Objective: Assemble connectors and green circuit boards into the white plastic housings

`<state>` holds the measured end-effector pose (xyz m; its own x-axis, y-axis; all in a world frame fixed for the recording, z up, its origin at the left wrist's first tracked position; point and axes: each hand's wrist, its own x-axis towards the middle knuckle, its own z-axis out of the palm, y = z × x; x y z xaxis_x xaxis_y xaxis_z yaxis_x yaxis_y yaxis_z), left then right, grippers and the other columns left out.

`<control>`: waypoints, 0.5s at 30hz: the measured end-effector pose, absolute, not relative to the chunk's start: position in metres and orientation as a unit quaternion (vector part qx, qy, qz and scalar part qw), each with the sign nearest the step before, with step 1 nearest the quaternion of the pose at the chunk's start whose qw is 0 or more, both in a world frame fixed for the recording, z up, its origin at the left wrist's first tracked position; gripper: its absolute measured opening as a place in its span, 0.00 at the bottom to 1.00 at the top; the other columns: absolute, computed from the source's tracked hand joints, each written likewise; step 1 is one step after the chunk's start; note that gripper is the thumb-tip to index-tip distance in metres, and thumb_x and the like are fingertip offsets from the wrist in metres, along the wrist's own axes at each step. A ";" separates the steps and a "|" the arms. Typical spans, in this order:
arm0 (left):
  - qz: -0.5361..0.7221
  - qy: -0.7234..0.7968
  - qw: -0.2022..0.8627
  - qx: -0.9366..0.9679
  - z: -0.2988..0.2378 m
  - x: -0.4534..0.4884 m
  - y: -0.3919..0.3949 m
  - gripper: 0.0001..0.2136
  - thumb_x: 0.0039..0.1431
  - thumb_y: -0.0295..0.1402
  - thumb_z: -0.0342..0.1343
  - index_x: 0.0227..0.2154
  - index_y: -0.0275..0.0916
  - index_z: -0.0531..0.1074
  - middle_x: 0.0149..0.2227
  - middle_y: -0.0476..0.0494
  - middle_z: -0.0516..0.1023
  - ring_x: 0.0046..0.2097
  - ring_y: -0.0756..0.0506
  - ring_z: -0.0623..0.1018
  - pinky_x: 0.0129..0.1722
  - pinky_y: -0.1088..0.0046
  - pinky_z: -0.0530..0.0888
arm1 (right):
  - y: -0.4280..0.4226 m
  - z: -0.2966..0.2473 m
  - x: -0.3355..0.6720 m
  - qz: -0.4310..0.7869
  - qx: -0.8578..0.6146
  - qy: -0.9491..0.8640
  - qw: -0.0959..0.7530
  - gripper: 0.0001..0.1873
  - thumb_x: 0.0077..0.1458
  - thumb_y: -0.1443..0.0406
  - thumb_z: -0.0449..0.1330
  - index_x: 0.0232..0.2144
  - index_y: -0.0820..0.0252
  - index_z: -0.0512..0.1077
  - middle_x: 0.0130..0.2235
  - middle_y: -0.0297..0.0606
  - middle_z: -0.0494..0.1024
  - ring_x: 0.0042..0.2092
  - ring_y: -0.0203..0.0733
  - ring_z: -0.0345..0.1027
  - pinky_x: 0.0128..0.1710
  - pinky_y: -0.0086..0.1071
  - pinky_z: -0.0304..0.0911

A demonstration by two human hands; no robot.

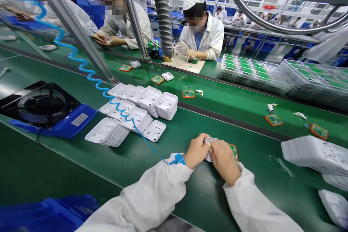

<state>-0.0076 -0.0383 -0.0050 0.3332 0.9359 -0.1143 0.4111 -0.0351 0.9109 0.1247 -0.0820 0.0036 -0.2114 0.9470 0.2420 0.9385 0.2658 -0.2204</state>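
Note:
Just in front of me on the green bench, my left hand is closed on the left edge of a small white plastic housing. It wears a blue wrist strap with a coiled cord. My right hand is closed too, its thumb and fingers pressed together over the housing's inner side and meeting my left fingertips. What those fingers pinch is hidden. A green circuit board with an orange rim lies partly behind my right hand.
Stacked white housings stand to the left, beside a black fan. More white stacks are at right. Boards such as this circuit board and small white connector parts lie on the green belt. Co-workers sit across it.

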 end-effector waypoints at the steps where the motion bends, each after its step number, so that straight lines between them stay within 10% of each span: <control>1: 0.275 0.507 0.486 0.657 -0.007 -0.009 -0.036 0.14 0.49 0.25 0.47 0.39 0.40 0.68 0.36 0.48 0.76 0.34 0.50 0.73 0.35 0.76 0.68 | -0.076 0.010 0.130 0.057 -0.589 -0.791 0.156 0.07 0.53 0.71 0.48 0.27 0.59 0.66 0.29 0.37 0.70 0.32 0.39 0.61 0.33 0.31 0.53; 15: 0.252 0.454 0.544 0.660 -0.004 -0.018 -0.035 0.16 0.43 0.22 0.49 0.37 0.39 0.69 0.34 0.47 0.74 0.36 0.46 0.72 0.37 0.73 0.68 | 0.183 0.018 0.100 0.009 -0.674 -0.736 0.058 0.21 0.55 0.68 0.49 0.53 0.62 0.61 0.43 0.49 0.69 0.43 0.44 0.63 0.40 0.33 0.56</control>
<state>-0.0176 -0.0352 -0.0045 0.4611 0.8726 -0.1612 0.3248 0.0031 0.9458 0.1001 0.1828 0.0180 -0.0842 0.9938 0.0732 0.9917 0.0907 -0.0912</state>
